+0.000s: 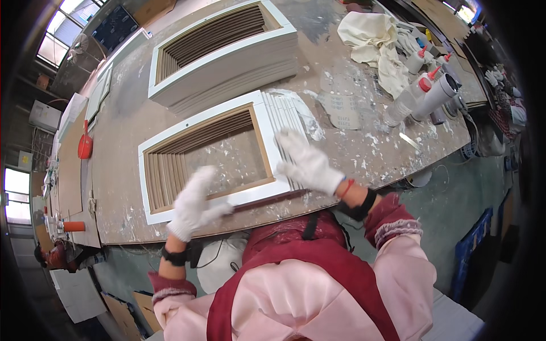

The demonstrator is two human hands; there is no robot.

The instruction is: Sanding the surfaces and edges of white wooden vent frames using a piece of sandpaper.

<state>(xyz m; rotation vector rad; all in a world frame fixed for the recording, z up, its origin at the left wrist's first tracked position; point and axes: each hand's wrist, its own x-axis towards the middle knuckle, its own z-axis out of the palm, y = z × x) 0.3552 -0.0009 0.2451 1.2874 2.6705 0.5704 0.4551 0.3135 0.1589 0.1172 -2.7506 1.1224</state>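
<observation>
A stack of rectangular white frames (196, 126) with brown inner edges lies on the worktable before me, its middle open down to the tabletop. My left hand (195, 203), in a white knitted glove, is over the near left corner with fingers stretched and thumb apart. At the stack's right end is my right hand (310, 165), gloved the same way. Its fingers are spread along the frames' side and near right corner, and they grip nothing I can see. Whether either palm presses on the frames is hard to tell.
Behind stands a taller stack of similar frames (239, 77). Sandpaper sheets (341, 111), cream cloth (369, 34), a red-capped bottle (406, 102) and a grey cylinder (437, 95) lie to the right. A red scraper-like tool (85, 145) is at left. The paint-spotted table's (116, 193) front edge runs close to me.
</observation>
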